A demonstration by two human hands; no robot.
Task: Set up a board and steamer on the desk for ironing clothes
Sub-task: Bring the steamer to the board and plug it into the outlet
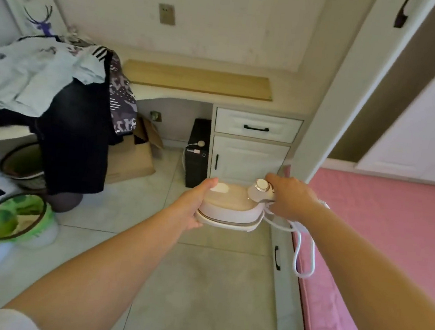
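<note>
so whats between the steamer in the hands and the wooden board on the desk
In the head view, the steamer is held above the floor; between it and the wooden board come the white cabinet door, the drawer and the desk's front edge.

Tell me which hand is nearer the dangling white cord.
Right. The right hand grips the steamer at its knob end, where the cord hangs; the left hand holds the opposite end.

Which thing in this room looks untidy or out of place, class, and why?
The clothes stand out: they are heaped loosely at the left end of the desk, spilling over its edge. The steamer's cord also dangles in a loop below the right hand while both hands carry the steamer.
</note>
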